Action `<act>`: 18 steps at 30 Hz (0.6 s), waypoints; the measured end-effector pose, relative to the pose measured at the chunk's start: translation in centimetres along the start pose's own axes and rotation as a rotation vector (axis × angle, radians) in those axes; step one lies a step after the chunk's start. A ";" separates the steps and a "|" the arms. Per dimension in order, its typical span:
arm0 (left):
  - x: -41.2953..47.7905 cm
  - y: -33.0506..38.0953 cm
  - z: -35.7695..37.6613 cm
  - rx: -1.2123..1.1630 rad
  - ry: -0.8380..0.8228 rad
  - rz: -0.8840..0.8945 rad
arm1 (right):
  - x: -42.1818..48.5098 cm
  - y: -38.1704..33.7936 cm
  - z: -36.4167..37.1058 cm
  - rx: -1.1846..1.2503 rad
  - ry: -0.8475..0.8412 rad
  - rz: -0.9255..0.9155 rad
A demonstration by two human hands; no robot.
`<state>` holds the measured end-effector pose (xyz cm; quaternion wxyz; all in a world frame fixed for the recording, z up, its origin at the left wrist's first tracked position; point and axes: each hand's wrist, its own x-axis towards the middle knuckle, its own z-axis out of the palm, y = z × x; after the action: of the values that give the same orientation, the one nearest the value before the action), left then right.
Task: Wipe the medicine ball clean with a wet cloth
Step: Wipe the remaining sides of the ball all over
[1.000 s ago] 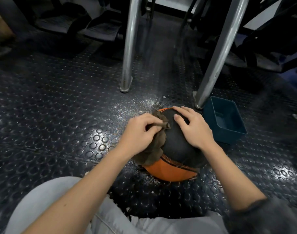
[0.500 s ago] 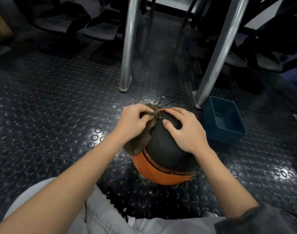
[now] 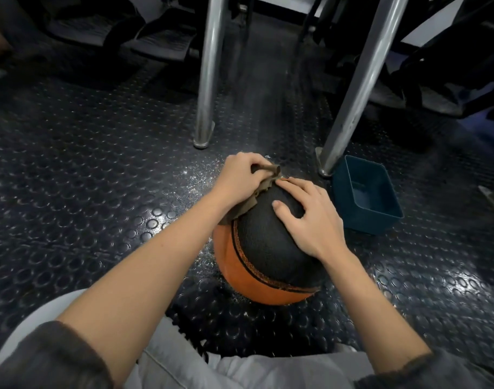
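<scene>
Since the round, pebbled black-and-orange rubber medicine ball [image 3: 268, 248] sits on the dark studded floor [image 3: 85, 178] near the person's knees, it looks heavy and grippy, best steadied from above. The right hand [image 3: 310, 220] lies spread on its top, and the left hand [image 3: 240, 178] clutches a bunched brown cloth [image 3: 244, 204] against its far-left shoulder.

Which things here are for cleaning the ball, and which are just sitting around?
For the job:
- medicine ball
- brown cloth, gripped by the left hand
- right hand, resting on the ball

Just there:
- blue tub beside the ball, untouched, contents unclear
- metal legs
- studded floor
</scene>
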<state>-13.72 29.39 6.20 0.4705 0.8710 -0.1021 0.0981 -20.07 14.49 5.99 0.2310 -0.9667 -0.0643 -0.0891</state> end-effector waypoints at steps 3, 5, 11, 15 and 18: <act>-0.2 0.4 0.1 0.035 -0.064 0.004 | 0.3 0.6 -0.3 0.030 0.000 0.037; -1.6 0.6 -0.5 0.026 -0.045 0.011 | 0.4 1.1 -0.5 0.064 -0.020 0.023; -8.8 0.1 -1.5 -0.108 0.009 -0.052 | 2.1 1.5 -0.6 0.103 -0.035 0.111; -8.4 0.4 -0.9 -0.078 0.063 -0.018 | 2.0 1.3 -0.5 0.122 -0.050 0.139; -4.5 0.9 -0.6 -0.066 0.107 -0.013 | 1.1 0.9 -0.6 0.124 -0.018 0.110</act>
<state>-18.36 29.83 6.01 0.5045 0.8490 -0.0743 0.1381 -18.97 13.45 6.35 0.2944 -0.9534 -0.0186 -0.0633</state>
